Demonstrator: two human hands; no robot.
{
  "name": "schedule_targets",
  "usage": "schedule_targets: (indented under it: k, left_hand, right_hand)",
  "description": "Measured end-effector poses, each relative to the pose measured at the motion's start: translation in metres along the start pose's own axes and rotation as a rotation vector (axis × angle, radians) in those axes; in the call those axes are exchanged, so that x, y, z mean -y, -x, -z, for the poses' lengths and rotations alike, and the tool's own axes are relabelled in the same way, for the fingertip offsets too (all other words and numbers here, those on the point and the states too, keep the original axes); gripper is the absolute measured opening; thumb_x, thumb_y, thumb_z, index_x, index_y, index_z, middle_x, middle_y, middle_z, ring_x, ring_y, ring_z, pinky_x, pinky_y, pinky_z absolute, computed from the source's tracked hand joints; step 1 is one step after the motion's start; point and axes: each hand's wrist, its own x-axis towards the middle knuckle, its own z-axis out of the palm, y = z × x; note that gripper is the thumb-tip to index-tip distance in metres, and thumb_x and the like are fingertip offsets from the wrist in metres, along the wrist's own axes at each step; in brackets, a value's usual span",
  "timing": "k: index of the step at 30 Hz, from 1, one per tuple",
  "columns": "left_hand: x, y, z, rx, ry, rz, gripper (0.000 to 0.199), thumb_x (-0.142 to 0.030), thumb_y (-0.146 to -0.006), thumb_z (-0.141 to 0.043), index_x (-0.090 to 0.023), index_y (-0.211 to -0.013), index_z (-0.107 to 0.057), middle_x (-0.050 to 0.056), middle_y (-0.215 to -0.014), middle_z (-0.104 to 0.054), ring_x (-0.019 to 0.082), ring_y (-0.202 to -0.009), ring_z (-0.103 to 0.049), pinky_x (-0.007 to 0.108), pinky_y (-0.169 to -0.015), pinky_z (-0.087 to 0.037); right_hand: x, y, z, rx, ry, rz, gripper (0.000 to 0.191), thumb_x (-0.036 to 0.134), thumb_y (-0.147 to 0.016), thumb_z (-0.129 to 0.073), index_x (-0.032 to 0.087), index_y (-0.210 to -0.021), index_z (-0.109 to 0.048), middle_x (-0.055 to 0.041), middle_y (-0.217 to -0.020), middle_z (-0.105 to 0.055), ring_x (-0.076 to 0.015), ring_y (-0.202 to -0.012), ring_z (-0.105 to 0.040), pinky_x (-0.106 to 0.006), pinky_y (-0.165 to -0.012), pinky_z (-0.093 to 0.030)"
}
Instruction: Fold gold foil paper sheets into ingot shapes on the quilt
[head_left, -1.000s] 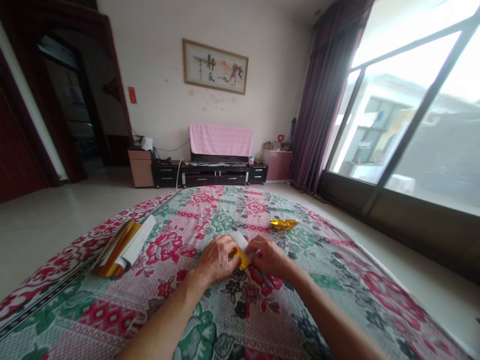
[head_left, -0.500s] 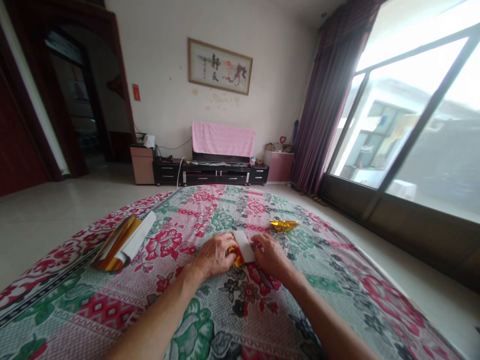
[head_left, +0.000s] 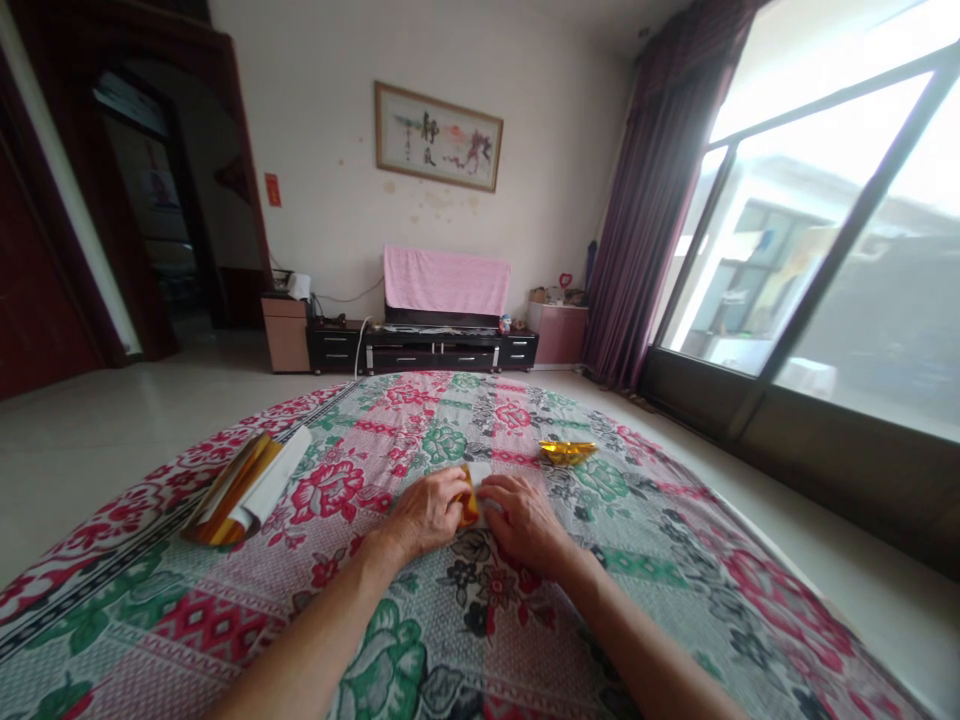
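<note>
A sheet of gold foil paper (head_left: 468, 508) with a white back lies on the cloth between my hands, partly folded. My left hand (head_left: 429, 510) is closed on its left part, thumb and fingers pinching the gold side. From the right, my right hand (head_left: 525, 515) curls its fingers down over the white part and covers much of it. Beyond my right hand stands a folded gold paper boat-like piece (head_left: 568, 452), with neither hand on it. Off to the left lies a loosely curled stack of gold and white paper sheets (head_left: 244, 492).
A flowered cloth (head_left: 390, 640) in red, green and grey covers the round-edged surface under my hands. Past its far edge is a low black cabinet (head_left: 431, 357) with a pink towel (head_left: 447, 280) above. A large window (head_left: 810, 240) is on the right.
My right hand has moved left over the paper, and the white flap that showed between the hands is now mostly under its fingers. The left hand has stayed in place.
</note>
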Motion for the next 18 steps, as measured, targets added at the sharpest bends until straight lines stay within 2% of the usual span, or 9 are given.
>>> schedule_targets:
  k: [4,10,15,18]
  left_hand:
    - [0.001,0.001,-0.001,-0.001,-0.021,0.009,0.026,-0.007,-0.073,-0.047,-0.021,-0.084,-0.066,0.004,-0.108,-0.06,0.017,-0.101,-0.057,0.029,-0.093,-0.046]
    - [0.007,0.001,-0.008,-0.046,-0.041,0.012,0.041,-0.007,-0.069,-0.05,-0.02,-0.106,-0.06,0.008,-0.128,-0.049,0.021,-0.114,-0.051,0.033,-0.099,-0.042]
    - [0.006,0.0,-0.007,-0.002,-0.05,-0.032,0.029,-0.007,-0.072,-0.048,-0.019,-0.094,-0.063,0.006,-0.103,-0.062,0.02,-0.102,-0.054,0.033,-0.095,-0.043]
    - [0.005,0.0,-0.007,0.011,-0.07,-0.041,0.025,-0.008,-0.074,-0.047,-0.019,-0.089,-0.064,0.006,-0.098,-0.063,0.02,-0.098,-0.055,0.033,-0.092,-0.044]
  right_hand:
    - [0.003,0.0,0.002,0.002,0.0,0.01,0.028,0.016,-0.081,-0.047,0.022,-0.104,-0.062,-0.0046,-0.107,-0.062,-0.0176,-0.099,-0.055,-0.03,-0.09,-0.038]
    - [-0.003,0.001,0.0,-0.02,-0.03,0.031,0.026,0.016,-0.081,-0.048,0.021,-0.102,-0.062,-0.0044,-0.106,-0.062,-0.0174,-0.099,-0.055,-0.03,-0.091,-0.037]
    - [-0.007,0.002,-0.002,-0.035,-0.069,0.035,0.028,0.015,-0.078,-0.051,0.021,-0.102,-0.063,-0.0047,-0.109,-0.062,-0.0185,-0.1,-0.055,-0.032,-0.092,-0.038]
    - [-0.01,0.002,-0.004,-0.058,-0.104,0.022,0.029,0.014,-0.077,-0.051,0.021,-0.101,-0.064,-0.0057,-0.11,-0.061,-0.019,-0.101,-0.055,-0.033,-0.092,-0.039]
